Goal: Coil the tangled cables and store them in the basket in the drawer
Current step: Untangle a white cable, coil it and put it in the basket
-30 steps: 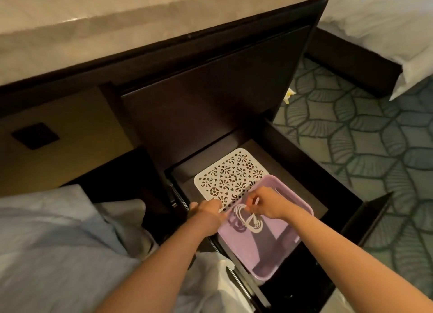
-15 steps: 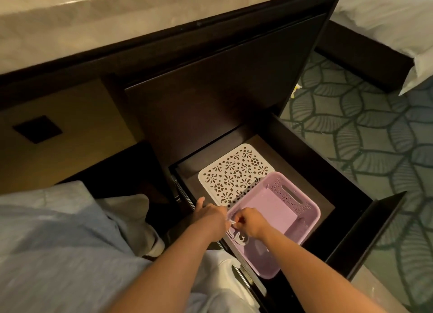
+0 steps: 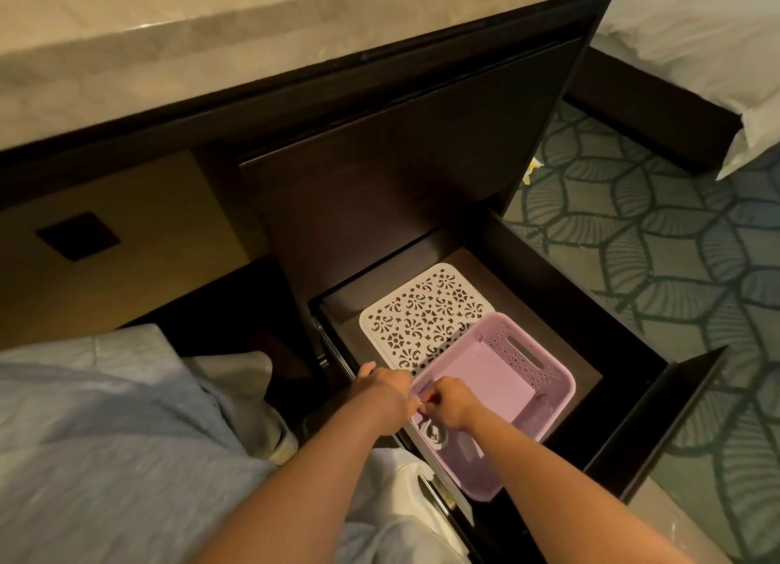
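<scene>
Lower centre, my right hand (image 3: 447, 403) is pinching the white coiled cable (image 3: 434, 432) inside the lilac basket (image 3: 563, 380) in the drawer (image 3: 548, 276); left hand (image 3: 382, 388) grip unclear.

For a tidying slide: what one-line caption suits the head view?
Left hand at the lilac basket, right hand pinching a coiled white cable inside it, in the open drawer.

- The white cable (image 3: 431, 432) is mostly hidden under the right hand (image 3: 448, 403); only one blurry loop shows.
- The left hand (image 3: 382, 388) hides its own fingertips.
- The purple basket (image 3: 557, 388) covers a corner of the white lid (image 3: 422, 310).
- The bed (image 3: 696, 36) is cut off by the edge.
</scene>
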`<action>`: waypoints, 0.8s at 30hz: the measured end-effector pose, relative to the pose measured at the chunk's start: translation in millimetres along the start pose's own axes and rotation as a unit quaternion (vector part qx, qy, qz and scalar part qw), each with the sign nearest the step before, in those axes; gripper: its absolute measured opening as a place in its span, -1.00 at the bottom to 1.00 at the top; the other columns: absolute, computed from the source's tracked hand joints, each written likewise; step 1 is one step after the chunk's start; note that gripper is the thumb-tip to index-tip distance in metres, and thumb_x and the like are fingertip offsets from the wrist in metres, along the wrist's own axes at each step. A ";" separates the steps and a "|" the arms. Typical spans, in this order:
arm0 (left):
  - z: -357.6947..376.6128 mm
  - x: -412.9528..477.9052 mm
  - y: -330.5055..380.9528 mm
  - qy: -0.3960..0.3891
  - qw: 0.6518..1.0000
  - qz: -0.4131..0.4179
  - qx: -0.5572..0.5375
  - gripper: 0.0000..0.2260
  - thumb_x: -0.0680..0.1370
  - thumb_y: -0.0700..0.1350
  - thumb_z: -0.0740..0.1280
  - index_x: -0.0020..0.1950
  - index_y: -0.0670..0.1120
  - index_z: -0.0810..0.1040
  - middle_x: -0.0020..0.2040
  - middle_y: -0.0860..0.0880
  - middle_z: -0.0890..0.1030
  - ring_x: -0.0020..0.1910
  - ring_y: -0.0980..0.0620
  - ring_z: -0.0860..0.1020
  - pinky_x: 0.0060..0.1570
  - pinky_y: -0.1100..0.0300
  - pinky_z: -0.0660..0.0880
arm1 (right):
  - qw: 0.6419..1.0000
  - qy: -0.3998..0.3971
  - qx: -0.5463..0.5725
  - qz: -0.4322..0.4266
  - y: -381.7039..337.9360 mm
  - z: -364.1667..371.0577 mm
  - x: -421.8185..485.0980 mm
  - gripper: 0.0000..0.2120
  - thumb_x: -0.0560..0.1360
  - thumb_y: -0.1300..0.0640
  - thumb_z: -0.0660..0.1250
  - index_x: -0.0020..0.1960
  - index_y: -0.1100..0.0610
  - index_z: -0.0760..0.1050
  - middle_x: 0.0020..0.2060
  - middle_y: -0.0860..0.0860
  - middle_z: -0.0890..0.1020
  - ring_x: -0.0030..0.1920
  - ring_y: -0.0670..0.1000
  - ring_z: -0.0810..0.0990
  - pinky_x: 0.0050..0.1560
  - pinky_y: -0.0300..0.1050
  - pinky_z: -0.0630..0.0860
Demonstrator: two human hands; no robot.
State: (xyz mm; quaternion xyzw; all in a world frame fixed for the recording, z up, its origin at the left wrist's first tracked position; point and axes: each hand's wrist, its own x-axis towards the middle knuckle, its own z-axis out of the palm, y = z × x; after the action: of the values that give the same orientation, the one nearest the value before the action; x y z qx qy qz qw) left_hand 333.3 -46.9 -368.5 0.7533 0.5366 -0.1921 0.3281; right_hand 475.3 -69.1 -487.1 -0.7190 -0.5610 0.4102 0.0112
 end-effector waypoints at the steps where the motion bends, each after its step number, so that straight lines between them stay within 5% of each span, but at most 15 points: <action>1: 0.2 -0.6 -0.2 0.000 1.000 -0.002 -0.023 -0.69 0.65 0.02 0.12 0.35 -0.04 0.40 0.29 -0.11 0.45 0.41 -0.07 0.24 0.40 0.07 0.20 | 1.000 -0.001 0.005 -0.003 0.5 -0.9 -0.6 -0.85 0.49 0.21 0.34 0.03 0.21 0.60 -0.07 0.09 0.63 -0.10 0.02 0.55 -0.09 -0.27 0.40; 5: -3.2 -3.6 -2.5 0.008 0.998 0.005 -0.069 -0.75 0.62 0.01 0.18 0.25 -0.04 0.44 0.15 -0.09 0.51 0.21 -0.06 0.40 0.12 0.07 0.49 | 1.000 -0.012 0.012 -0.018 -0.1 -15.5 -7.8 -0.84 0.49 0.21 0.32 0.03 0.23 0.58 -0.05 0.12 0.64 -0.09 0.03 0.54 -0.11 -0.25 0.40; 8: -15.8 -5.7 -5.1 0.006 0.991 0.051 -0.127 -0.82 0.62 -0.11 0.15 0.08 -0.13 0.51 -0.07 -0.06 0.51 -0.11 0.04 0.46 -0.16 0.23 0.44 | 0.998 -0.047 0.032 -0.040 -8.1 -43.5 -18.6 -0.81 0.51 0.25 0.26 0.06 0.30 0.57 -0.06 0.17 0.62 -0.09 0.04 0.55 -0.02 -0.12 0.51; 10: -34.7 -13.4 -3.8 0.004 0.984 0.081 -0.159 -0.80 0.61 -0.14 0.15 -0.16 -0.12 0.48 -0.27 0.00 0.43 -0.30 0.10 0.36 -0.32 0.29 0.31 | 0.993 -0.093 0.059 -0.052 -18.1 -66.5 -29.4 -0.82 0.54 0.26 0.23 0.09 0.28 0.52 -0.06 0.12 0.57 -0.14 -0.05 0.53 -0.11 -0.21 0.53; 13: -69.8 -29.4 -3.3 0.031 0.980 0.125 -0.151 -0.80 0.61 -0.05 0.19 -0.02 -0.13 0.55 -0.25 0.01 0.49 -0.26 0.06 0.42 -0.21 0.18 0.39 | 0.985 -0.115 0.074 -0.106 -45.2 -106.4 -48.1 -0.91 0.56 0.20 0.24 -0.01 0.11 0.52 -0.09 0.01 0.58 -0.14 -0.11 0.54 -0.17 -0.35 0.45; 18: -136.2 -78.1 -2.3 0.070 0.982 0.169 -0.046 -0.72 0.61 0.07 0.19 0.16 -0.05 0.56 0.01 -0.04 0.62 -0.04 0.04 0.55 0.08 0.06 0.49 | 0.970 -0.067 0.074 -0.222 -111.6 -174.8 -79.1 -0.88 0.56 0.10 0.29 0.01 0.09 0.59 -0.14 0.00 0.62 -0.12 -0.11 0.58 -0.03 -0.20 0.51; 24: -212.4 -166.6 -12.0 0.144 0.969 0.202 -0.021 -0.72 0.59 0.08 0.20 0.09 -0.06 0.59 -0.01 0.00 0.64 0.01 0.04 0.59 0.15 0.00 0.48 | 0.940 -0.008 0.009 -0.340 -201.6 -239.6 -140.8 -0.86 0.57 0.09 0.26 0.03 0.07 0.58 -0.22 -0.03 0.63 -0.32 -0.10 0.53 -0.37 -0.27 0.41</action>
State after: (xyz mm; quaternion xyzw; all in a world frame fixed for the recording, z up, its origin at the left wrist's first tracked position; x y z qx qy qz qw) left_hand 250.4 -9.2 -114.0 0.8586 0.4193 0.0001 0.2951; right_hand 454.0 -2.9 -150.9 -0.4818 -0.7684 0.3927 0.1522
